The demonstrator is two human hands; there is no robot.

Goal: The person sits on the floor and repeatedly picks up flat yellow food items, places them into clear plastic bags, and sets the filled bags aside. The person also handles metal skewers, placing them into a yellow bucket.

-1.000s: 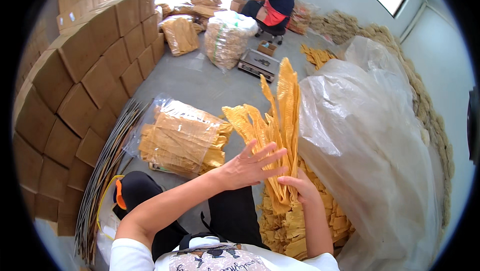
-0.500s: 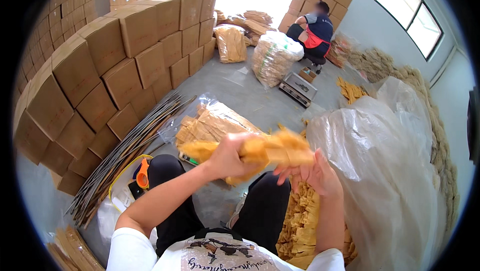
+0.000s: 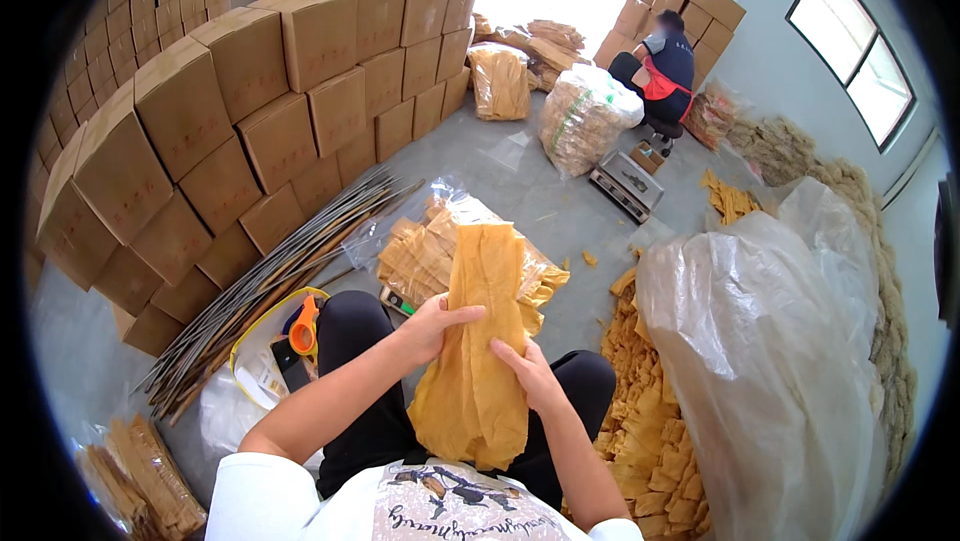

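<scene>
A long, wrinkled, golden-yellow sheet (image 3: 480, 381), flat like a dried skin, stands lengthwise over my lap. My left hand (image 3: 440, 329) grips its left edge, thumb across the front. On the opposite edge my right hand (image 3: 527, 369) is closed, its thumb also on the face. Both hands' other fingers are partly hidden behind the sheet. Just beyond it lies an opened clear plastic bag (image 3: 420, 256) packed with similar sheets. Beside my right leg spreads a big heap of yellow pieces (image 3: 650, 421).
Stacked cartons (image 3: 300, 111) wall the left, with long thin rods (image 3: 270, 286) before them. A tub (image 3: 262, 366) holds orange-handled scissors (image 3: 303, 329). Translucent plastic sheeting (image 3: 760, 341) covers a mound at right. Farther off are a scale (image 3: 625, 186), a full bag (image 3: 585, 121) and a crouching person (image 3: 665, 71).
The yellow sheet went from blurred and sideways to upright lengthwise over my lap. My right hand, spread before, has moved left and closed on it. The view has shifted slightly.
</scene>
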